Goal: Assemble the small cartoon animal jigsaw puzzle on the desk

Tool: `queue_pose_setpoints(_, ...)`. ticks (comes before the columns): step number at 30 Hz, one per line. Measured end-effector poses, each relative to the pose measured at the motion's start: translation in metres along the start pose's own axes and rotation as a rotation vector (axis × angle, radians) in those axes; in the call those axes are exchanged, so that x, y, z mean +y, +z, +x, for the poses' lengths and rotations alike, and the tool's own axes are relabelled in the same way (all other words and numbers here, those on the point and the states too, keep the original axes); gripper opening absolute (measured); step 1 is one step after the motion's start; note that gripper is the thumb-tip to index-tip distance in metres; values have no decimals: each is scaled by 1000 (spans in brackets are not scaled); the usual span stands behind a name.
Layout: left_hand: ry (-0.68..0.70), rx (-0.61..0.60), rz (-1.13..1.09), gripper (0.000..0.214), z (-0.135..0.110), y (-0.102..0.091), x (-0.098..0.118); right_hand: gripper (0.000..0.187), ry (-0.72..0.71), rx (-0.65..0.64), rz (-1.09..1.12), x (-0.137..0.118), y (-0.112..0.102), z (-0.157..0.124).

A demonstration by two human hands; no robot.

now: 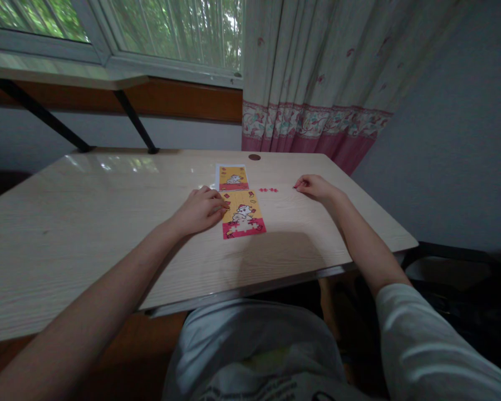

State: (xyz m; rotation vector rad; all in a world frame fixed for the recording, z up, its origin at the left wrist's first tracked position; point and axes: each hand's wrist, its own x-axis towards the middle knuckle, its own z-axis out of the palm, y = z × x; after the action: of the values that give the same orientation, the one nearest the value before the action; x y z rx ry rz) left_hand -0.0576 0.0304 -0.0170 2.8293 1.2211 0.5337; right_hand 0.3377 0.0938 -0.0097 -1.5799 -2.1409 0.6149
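A yellow and red jigsaw puzzle [239, 201] with a white cartoon animal lies on the table, with a gap in its lower red band where the pale tabletop shows. My left hand [202, 209] rests along the puzzle's left side, fingertips on its edge, fingers loosely bent and holding nothing. Off to the right, my right hand [314, 187] pinches a small red puzzle piece [295, 187] just at the tabletop. Between that hand and the puzzle, loose red puzzle pieces [269, 190] sit in a short row. Directly behind the puzzle is a reference picture card [234, 177] with the same design.
The pale wooden table [87, 223] has a round brown cable cap [254, 157] at its back edge. A raised shelf [67, 76] on black legs stands at the back left. Behind are a window and a curtain [313, 111]; a dark chair [455, 256] is at the right.
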Motion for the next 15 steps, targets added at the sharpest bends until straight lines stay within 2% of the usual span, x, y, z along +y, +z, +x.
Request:
queue_pose_setpoints(7, 33, 43, -143, 29, 3, 4, 10, 30, -97, -27, 300, -44, 26, -6)
queue_pose_setpoints(15, -20, 128, -404, 21, 10, 7, 36, 37, -365, -125, 600, -93, 83, -9)
